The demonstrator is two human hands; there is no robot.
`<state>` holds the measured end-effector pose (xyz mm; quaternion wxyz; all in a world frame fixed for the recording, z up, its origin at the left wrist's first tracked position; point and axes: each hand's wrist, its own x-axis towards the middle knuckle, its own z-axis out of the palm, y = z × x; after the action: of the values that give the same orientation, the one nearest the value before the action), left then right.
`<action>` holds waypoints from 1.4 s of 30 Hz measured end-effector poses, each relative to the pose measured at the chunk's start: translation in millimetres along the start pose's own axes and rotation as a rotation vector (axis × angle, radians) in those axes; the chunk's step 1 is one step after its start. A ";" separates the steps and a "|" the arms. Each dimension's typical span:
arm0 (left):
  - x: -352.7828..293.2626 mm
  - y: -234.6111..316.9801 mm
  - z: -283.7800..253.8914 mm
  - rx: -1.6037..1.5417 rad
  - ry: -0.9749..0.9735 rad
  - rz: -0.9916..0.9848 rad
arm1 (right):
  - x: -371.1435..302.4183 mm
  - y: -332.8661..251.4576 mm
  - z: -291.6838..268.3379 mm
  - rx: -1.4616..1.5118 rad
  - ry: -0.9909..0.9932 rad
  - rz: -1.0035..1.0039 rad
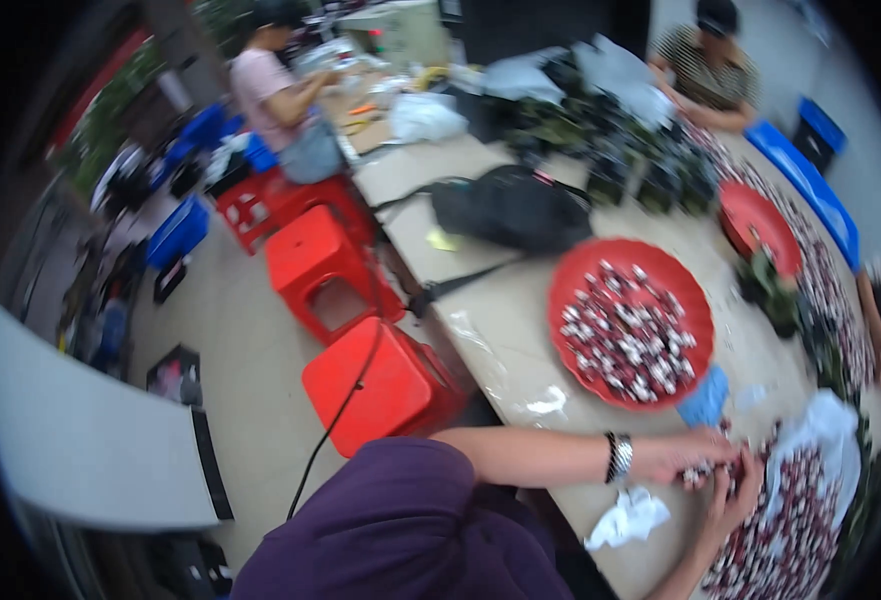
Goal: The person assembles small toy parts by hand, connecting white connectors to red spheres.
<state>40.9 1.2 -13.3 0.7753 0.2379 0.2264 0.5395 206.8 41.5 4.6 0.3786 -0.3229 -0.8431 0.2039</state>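
My left hand (682, 455), with a silver metal band (618, 457) on its wrist, reaches across the table at the lower right. Close against it is my right hand (734, 497), its fingers curled. Between them they cup a small clump of dark-red and white pieces (698, 474), too small and blurred to name. Just right of the hands lies a large heap of the same pieces (785, 530), partly on a whitish plastic bag (832, 440). Beyond my hands a round red scalloped tray (563, 345) holds many more of them.
Near the hands lie a blue crumpled cloth or bag (705, 398) and a white tissue (628, 517). A black bag (510, 210), dark-green bundles (610, 160) and a smaller red tray (760, 222) sit farther off. Red stools (385, 385) line the left edge. Two people work at the far side.
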 end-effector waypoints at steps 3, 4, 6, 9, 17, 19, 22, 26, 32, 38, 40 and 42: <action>-6.9 5.2 -4.4 0.048 0.073 0.031 | 4.3 -8.9 20.2 0.046 0.035 0.047; -9.4 6.6 -5.4 0.050 0.088 0.016 | 4.2 -4.5 24.6 0.068 0.018 0.116; -7.7 6.4 -3.7 0.057 0.086 0.041 | 4.0 -2.3 23.8 0.096 0.026 0.200; -4.1 5.3 -5.7 0.068 0.032 0.057 | 12.8 -17.7 22.9 -0.051 0.087 0.139; 0.8 4.3 -3.1 0.087 0.046 0.056 | 14.0 -22.6 25.8 -0.181 0.119 0.044; -2.5 7.4 1.2 0.076 0.111 0.084 | 12.7 -17.0 28.8 -0.046 0.100 0.096; -4.1 7.7 2.5 0.092 0.119 0.104 | 12.8 -15.2 26.5 -0.033 0.071 0.087; -6.0 5.8 4.4 0.074 0.098 0.096 | 9.8 -19.9 23.1 -0.070 0.066 0.102; -10.2 5.1 3.0 0.047 0.084 0.039 | 1.7 2.6 21.0 -0.042 0.019 0.070; -18.1 16.2 -5.4 -0.027 0.116 0.100 | 16.6 -16.5 35.4 0.111 0.046 0.138; -20.0 26.3 -11.0 0.053 0.129 0.036 | 26.8 -27.4 36.5 0.089 0.053 0.068; -14.9 28.0 -10.7 0.033 0.097 0.060 | 33.7 -32.7 31.4 0.116 0.053 -0.047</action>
<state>9.3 -3.0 -3.2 0.7428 0.2309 0.2650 0.5698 152.9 38.8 21.2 0.4238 -0.2857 -0.8268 0.2349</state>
